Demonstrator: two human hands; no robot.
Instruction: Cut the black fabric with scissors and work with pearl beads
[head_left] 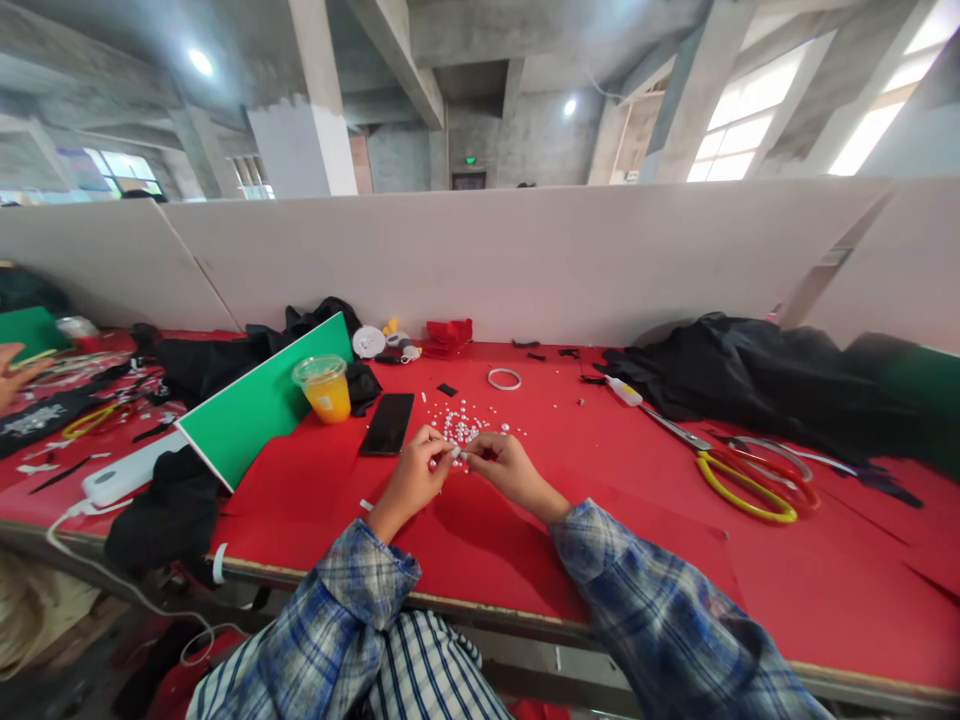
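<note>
Around the middle of the red desk [600,420]: white beads [462,426], loose in a small heap, just past the fingertips.
Left hand [421,470]: fingers pinched on a tiny white bit [456,453], too small to name.
Right hand [511,473]: fingers pinched on it too, from the right.
Phone [388,424]: flat, left of the beads.
Cup [327,390]: orange drink, beside the green board [255,410].
White ring [492,383]: farther, right of the beads.
Scissors [703,452]: far right, near black cloth [720,370].
</note>
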